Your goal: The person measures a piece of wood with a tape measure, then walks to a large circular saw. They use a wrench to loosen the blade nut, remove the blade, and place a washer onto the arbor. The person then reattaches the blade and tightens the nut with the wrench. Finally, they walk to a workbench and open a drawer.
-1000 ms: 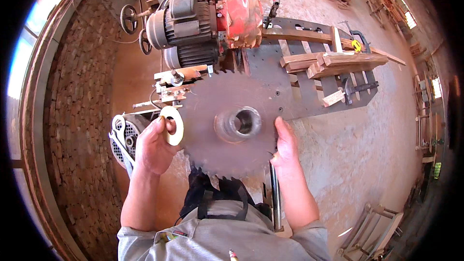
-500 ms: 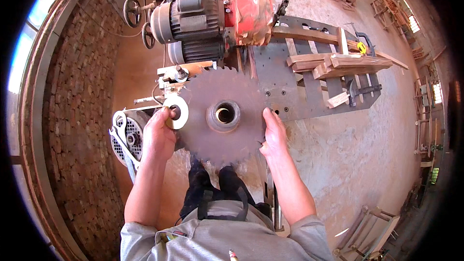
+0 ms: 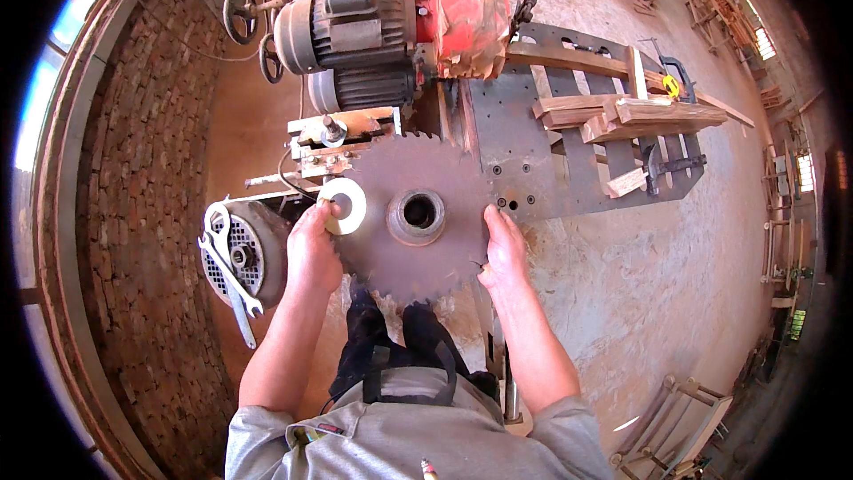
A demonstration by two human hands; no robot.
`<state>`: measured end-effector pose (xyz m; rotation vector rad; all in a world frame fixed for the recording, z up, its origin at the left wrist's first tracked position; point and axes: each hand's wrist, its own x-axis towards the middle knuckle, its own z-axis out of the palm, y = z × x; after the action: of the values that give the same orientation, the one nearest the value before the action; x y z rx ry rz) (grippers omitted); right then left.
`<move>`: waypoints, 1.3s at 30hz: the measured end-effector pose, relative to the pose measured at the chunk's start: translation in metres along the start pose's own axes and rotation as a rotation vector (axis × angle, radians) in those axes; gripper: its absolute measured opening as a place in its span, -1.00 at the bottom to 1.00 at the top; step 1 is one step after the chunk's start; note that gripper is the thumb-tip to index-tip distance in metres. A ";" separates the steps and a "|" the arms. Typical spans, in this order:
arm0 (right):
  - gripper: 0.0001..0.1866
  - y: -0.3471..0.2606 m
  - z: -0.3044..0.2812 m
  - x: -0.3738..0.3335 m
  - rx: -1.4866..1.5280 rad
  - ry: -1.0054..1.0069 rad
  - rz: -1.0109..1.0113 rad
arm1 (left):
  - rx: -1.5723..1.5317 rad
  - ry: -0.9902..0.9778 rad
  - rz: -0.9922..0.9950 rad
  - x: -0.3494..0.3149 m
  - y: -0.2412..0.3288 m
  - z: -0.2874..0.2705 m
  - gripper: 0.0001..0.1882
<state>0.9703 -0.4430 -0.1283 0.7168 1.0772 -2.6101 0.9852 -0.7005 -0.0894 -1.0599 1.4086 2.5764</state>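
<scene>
A large brown circular saw blade (image 3: 382, 258) with a raised hub (image 3: 418, 213) and a hole through its middle is held up flat in front of me. My left hand (image 3: 313, 236) grips its left edge and also pins a pale ring-shaped washer (image 3: 353, 206) against the blade with the thumb. On the opposite edge my right hand (image 3: 503, 244) is closed round the rim, thumb on the upper face and fingers partly hidden beneath. Behind the blade, a threaded bolt (image 3: 333, 128) stands up from the machine.
Beyond is a grey motor (image 3: 355, 31) beside a red cover (image 3: 466, 18). Two wrenches (image 3: 233, 280) rest on a round motor housing (image 3: 271, 240) at left. Wood pieces (image 3: 653, 116) and a hammer (image 3: 651, 169) lie on the slotted metal table (image 3: 524, 147). A brick wall (image 3: 147, 213) runs along the left.
The blade and washer have shifted slightly right and toward me. My left hand has moved right with them; my right hand has hardly moved.
</scene>
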 end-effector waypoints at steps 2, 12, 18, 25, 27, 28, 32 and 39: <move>-0.72 0.001 0.001 0.000 -0.028 0.051 -0.008 | 0.009 0.029 0.019 0.002 -0.003 0.006 -0.79; -0.74 0.010 -0.009 0.005 -0.065 0.085 -0.009 | 0.047 0.069 0.063 0.004 -0.005 0.010 -0.81; -0.73 0.004 -0.001 0.006 -0.060 0.048 -0.013 | 0.037 0.055 0.021 0.017 -0.012 0.005 -0.80; -0.68 0.019 -0.017 0.017 -0.083 0.045 -0.031 | 0.029 0.074 0.050 0.030 -0.026 0.000 -0.81; -0.67 0.019 -0.019 0.018 -0.124 0.046 -0.038 | 0.036 0.087 0.049 0.029 -0.027 0.002 -0.81; -0.67 0.019 -0.020 0.019 -0.125 0.045 -0.029 | 0.032 0.088 0.046 0.028 -0.027 0.002 -0.81; -0.66 0.020 -0.023 0.024 -0.162 0.091 0.017 | 0.044 0.116 0.023 0.036 -0.033 -0.001 -0.81; -0.61 0.010 -0.037 0.031 -0.569 0.174 0.075 | 0.110 0.105 0.028 0.044 -0.045 -0.010 -0.81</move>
<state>0.9609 -0.4245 -0.1735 0.8239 1.6999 -2.0419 0.9710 -0.6942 -0.1514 -1.1823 1.5793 2.4615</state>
